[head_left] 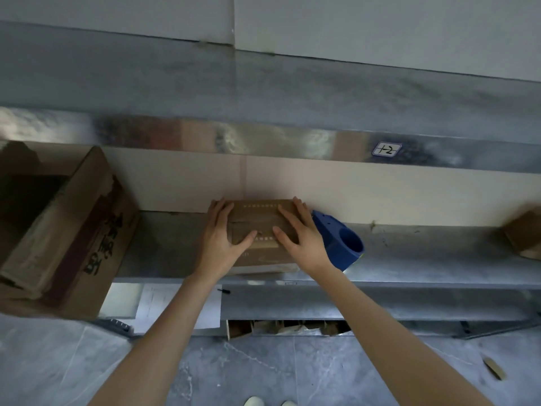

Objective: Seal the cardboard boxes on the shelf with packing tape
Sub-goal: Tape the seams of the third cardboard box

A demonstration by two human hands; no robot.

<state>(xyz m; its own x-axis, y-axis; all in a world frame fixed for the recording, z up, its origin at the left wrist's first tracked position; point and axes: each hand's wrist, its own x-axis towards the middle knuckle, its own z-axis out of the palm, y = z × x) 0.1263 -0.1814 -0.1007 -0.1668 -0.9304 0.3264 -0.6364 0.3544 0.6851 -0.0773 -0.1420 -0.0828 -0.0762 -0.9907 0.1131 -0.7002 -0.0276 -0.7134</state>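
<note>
The small box (257,218) is pressed down under the flat, open left hand (219,238) and right hand (301,238), and its flaps should be kept shut until the blue tape holder (342,241) just beside the right hand is taken.

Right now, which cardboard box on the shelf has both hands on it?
The small middle box, beside the blue tape dispenser; the big printed box left and the far-right box lie untouched.
</note>
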